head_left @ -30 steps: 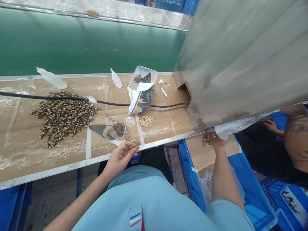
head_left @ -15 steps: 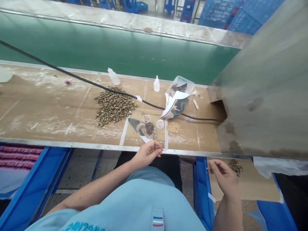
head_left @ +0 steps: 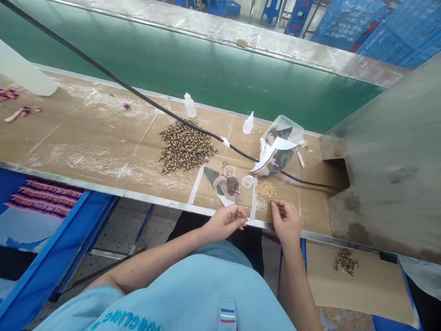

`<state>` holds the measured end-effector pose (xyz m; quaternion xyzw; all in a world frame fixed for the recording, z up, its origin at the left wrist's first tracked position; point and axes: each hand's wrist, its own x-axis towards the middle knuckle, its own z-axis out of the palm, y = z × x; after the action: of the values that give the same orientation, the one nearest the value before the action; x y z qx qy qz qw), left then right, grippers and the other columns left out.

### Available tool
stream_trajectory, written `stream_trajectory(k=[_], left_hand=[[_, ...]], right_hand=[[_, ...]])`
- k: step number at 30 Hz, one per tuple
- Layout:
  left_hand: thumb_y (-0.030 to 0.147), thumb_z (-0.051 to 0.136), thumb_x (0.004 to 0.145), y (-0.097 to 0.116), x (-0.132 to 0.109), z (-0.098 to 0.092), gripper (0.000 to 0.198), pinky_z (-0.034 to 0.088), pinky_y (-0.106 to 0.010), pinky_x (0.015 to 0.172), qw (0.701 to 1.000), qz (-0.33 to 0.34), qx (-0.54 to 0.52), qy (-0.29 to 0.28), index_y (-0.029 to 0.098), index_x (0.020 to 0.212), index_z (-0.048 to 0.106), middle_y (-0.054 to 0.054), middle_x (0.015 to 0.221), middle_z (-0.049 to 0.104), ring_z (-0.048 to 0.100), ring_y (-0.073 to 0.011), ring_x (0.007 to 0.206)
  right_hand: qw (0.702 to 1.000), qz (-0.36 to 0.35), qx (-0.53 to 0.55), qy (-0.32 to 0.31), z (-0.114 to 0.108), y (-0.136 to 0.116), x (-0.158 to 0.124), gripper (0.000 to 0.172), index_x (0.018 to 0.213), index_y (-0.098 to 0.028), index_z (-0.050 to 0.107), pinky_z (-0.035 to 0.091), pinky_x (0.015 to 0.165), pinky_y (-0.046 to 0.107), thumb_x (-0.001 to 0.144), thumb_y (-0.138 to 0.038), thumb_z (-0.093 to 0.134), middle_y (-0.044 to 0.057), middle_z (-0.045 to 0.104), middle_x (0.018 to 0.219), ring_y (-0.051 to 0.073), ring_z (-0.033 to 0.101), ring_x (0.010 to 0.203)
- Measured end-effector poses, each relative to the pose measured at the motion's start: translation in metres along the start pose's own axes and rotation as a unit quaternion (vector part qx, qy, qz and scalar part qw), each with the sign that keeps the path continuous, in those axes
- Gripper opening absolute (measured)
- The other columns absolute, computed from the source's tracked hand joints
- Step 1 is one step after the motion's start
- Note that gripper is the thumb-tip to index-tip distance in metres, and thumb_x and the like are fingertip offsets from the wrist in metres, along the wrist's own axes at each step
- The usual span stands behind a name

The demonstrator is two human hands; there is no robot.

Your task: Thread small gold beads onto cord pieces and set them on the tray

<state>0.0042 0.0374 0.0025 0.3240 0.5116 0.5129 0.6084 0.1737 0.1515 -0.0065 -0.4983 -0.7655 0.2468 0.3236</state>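
Tan cardboard lines the bench (head_left: 86, 138), and from the head camera we look down on both bare hands at its front edge. Our right hand (head_left: 287, 224) is the nearer to the small pile of gold beads (head_left: 265, 189), which lies just beyond its fingertips towards the far edge, its long axis running roughly along the bench. The right fingers (head_left: 277, 206) are bunched together; whether they pinch something too small to see, we cannot tell. Our left hand (head_left: 225, 224) sits at the front edge, its left fingers (head_left: 240, 217) curled close together with nothing visible between them. It is nearest a camouflage fabric cut-out (head_left: 223, 185).

We count two small clear plastic cups (head_left: 229, 171) (head_left: 247, 181) beside the beads and two small squeeze bottles (head_left: 189, 105) (head_left: 248, 123) near the far edge. There is one clear plastic box (head_left: 287, 128), holding camouflage fabric, and one heap of mottled brown beaded pieces (head_left: 184, 147) towards the bench's middle. One black cable (head_left: 165, 116) crosses the bench. Past the front edge, at right, one small clump of similar pieces (head_left: 345, 262) lies on a lower sheet of cardboard (head_left: 358, 285).
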Motion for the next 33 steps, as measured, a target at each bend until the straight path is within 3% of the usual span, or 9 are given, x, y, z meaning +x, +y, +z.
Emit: stream_trajectory(k=[8,15,27,33], left_hand=[[0.043,0.064,0.078,-0.002,0.001,-0.001,0.032,0.050,-0.024,0.067,1.000,0.005,-0.005,-0.012,0.012,0.084,0.054,-0.001,0.073,0.060,0.059,-0.0084,0.067],[0.042,0.062,0.079,-0.004,0.001,-0.002,0.031,0.050,-0.023,0.066,1.000,0.015,-0.003,-0.013,0.012,0.084,0.053,-0.002,0.072,0.061,0.059,-0.0079,0.065],[0.043,0.063,0.079,-0.003,0.001,-0.002,0.032,0.050,-0.023,0.065,1.000,0.015,-0.005,-0.011,0.013,0.084,0.053,-0.002,0.072,0.061,0.058,-0.0077,0.063],[0.044,0.063,0.078,-0.004,0.002,-0.002,0.034,0.050,-0.023,0.065,1.000,0.014,-0.011,-0.008,0.012,0.084,0.053,-0.002,0.072,0.060,0.059,-0.0079,0.064]], right_hand=[[0.999,0.033,0.000,0.007,0.000,0.004,0.006,0.031,0.076,-0.017,0.066,0.048,0.057,0.027,0.081,-0.045,0.054,0.005,0.063,0.073,0.012,0.054,0.057],[0.997,-0.045,-0.056,0.001,0.005,0.005,0.010,0.025,0.075,-0.018,0.066,0.046,0.059,0.026,0.083,-0.038,0.052,0.002,0.060,0.069,0.011,0.052,0.055],[0.993,-0.088,-0.084,-0.009,0.006,0.007,0.015,0.025,0.080,-0.018,0.066,0.045,0.058,0.025,0.087,-0.037,0.050,0.002,0.059,0.071,0.010,0.051,0.055],[0.986,-0.101,-0.123,-0.047,0.006,0.005,0.017,0.032,0.081,-0.020,0.064,0.045,0.062,0.027,0.091,-0.040,0.042,0.004,0.058,0.077,0.013,0.053,0.061]])
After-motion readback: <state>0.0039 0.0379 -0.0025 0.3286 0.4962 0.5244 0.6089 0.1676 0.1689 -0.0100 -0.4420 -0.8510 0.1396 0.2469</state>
